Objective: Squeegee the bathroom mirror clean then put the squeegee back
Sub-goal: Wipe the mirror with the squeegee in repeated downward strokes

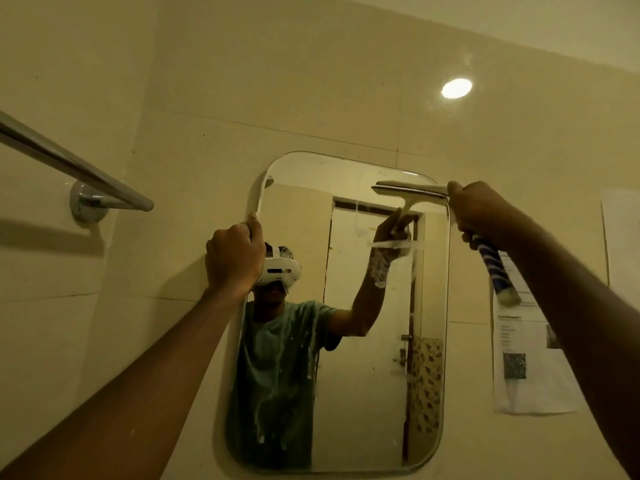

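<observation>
standing at the upper right of the mirror (367, 393), the squeegee (490, 265) has its blade roughly level, just under the top edge, where it appears to meet the glass. its blue-and-white striped handle slants down and to the right, off the mirror's right side. the right hand (479, 213) is closed in a full grip round the top of that handle. the left hand (233, 258) holds the mirror's left edge, fingers curled over the rim. white streaks (277, 344) run down the lower left of the glass. the mirror hangs on a pale tiled wall (311, 98). a chrome towel rail (76, 168) is fixed to the left, and a printed paper sheet (530, 368) is stuck to the right.
</observation>
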`<state>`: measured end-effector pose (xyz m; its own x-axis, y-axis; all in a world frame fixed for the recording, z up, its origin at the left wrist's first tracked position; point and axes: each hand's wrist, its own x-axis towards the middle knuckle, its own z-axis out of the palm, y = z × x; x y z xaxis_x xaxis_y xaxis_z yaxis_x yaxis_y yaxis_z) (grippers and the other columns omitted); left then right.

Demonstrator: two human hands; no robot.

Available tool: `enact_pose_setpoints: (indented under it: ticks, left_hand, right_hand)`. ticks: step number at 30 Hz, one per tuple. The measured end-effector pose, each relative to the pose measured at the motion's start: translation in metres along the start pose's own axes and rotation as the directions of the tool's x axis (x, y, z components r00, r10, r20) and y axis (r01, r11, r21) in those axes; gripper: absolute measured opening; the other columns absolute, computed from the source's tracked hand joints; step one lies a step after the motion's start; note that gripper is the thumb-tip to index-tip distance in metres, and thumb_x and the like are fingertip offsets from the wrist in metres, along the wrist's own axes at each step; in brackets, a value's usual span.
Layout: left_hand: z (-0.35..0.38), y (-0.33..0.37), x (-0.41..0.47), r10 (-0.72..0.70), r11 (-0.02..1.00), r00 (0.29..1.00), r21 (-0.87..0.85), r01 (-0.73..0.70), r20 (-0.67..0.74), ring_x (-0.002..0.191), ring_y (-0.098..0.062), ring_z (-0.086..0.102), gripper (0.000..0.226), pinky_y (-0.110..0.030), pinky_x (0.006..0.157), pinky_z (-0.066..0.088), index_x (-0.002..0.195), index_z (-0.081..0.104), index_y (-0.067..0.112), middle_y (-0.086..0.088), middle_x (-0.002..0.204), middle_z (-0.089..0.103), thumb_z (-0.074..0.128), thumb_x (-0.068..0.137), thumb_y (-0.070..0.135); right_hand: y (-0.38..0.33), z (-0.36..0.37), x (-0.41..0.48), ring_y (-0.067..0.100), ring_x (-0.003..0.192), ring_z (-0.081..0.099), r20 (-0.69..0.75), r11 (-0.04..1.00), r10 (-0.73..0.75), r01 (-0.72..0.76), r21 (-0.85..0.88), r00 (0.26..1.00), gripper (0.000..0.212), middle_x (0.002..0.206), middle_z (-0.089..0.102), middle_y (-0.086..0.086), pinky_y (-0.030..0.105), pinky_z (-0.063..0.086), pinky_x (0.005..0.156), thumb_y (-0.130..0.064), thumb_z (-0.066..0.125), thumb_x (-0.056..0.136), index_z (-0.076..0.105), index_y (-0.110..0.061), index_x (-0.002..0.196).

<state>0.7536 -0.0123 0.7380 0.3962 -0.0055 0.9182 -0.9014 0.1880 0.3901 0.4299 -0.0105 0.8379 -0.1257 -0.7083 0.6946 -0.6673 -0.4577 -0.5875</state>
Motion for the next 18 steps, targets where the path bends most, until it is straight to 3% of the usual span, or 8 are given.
enact_pose_setpoints:
  ticks: [4, 7, 10, 13, 15, 18]
  left_hand:
    - [0.001, -0.002, 0.000, 0.006, 1.000, 1.000, -0.003, -0.006, -0.004, 0.036, -0.008, 0.041, 0.055, -0.018, 0.042, 0.023, 0.057, 0.052, 0.012, 0.004, 0.043, 0.041, 0.030, 0.101, 0.037]
    - [0.001, -0.001, 0.000, 0.012, 1.000, 1.000, -0.010, -0.012, -0.004, 0.039, -0.017, 0.046, 0.058, -0.020, 0.042, 0.027, 0.060, 0.057, 0.007, -0.001, 0.046, 0.046, 0.029, 0.101, 0.036]
    - [-0.002, 0.001, -0.001, 0.006, 1.000, 1.000, 0.001, -0.006, 0.006, 0.043, -0.021, 0.049, 0.059, -0.021, 0.043, 0.029, 0.063, 0.059, 0.004, -0.006, 0.050, 0.050, 0.028, 0.101, 0.037]
    - [-0.004, 0.002, 0.000, -0.006, 1.000, 1.000, -0.001, 0.006, 0.024, 0.048, -0.028, 0.055, 0.060, -0.028, 0.048, 0.042, 0.065, 0.060, 0.002, -0.013, 0.053, 0.056, 0.028, 0.101, 0.038]
    - [-0.004, 0.002, -0.001, -0.006, 1.000, 1.000, -0.016, 0.006, 0.026, 0.044, -0.023, 0.051, 0.059, -0.026, 0.046, 0.037, 0.063, 0.058, 0.004, -0.008, 0.050, 0.052, 0.028, 0.101, 0.038]
    - [-0.001, 0.000, -0.001, 0.006, 1.000, 1.000, -0.027, -0.006, 0.014, 0.038, -0.015, 0.044, 0.056, -0.021, 0.043, 0.028, 0.058, 0.053, 0.010, 0.001, 0.044, 0.043, 0.030, 0.101, 0.036]
  right_hand:
    - [0.038, 0.029, -0.042, 0.016, 0.046, 0.050, 0.057, 0.998, -0.036, 0.038, -0.040, 0.998, 0.038, 0.065, 0.052, 0.008, 0.024, 0.042, 0.037, -0.033, 0.031, 0.104, 0.047, -0.007, 0.082]
    - [0.063, 0.045, -0.077, 0.010, 0.033, 0.046, 0.065, 0.999, -0.014, 0.011, 0.045, 0.998, 0.046, 0.054, 0.050, 0.005, 0.017, 0.037, 0.030, -0.035, 0.029, 0.104, 0.054, -0.005, 0.078]
    - [0.060, 0.038, -0.077, 0.011, 0.035, 0.047, 0.080, 1.000, 0.000, -0.002, 0.019, 0.997, 0.045, 0.057, 0.051, 0.005, 0.016, 0.036, 0.029, -0.038, 0.030, 0.103, 0.053, -0.009, 0.078]
    - [0.034, 0.015, -0.038, 0.013, 0.043, 0.048, -0.033, 0.999, -0.025, 0.026, 0.047, 0.999, 0.048, 0.063, 0.052, 0.006, 0.019, 0.037, 0.032, -0.044, 0.032, 0.102, 0.054, -0.007, 0.081]
    - [0.012, 0.001, -0.010, 0.014, 0.046, 0.050, -0.086, 0.996, -0.018, 0.026, 0.088, 0.996, 0.046, 0.067, 0.053, 0.007, 0.018, 0.038, 0.033, -0.045, 0.033, 0.101, 0.054, -0.007, 0.087]
    - [0.003, 0.000, 0.004, 0.015, 0.046, 0.049, -0.054, 0.997, -0.013, 0.017, 0.077, 0.998, 0.042, 0.066, 0.052, 0.008, 0.021, 0.040, 0.035, -0.041, 0.033, 0.101, 0.052, -0.006, 0.088]
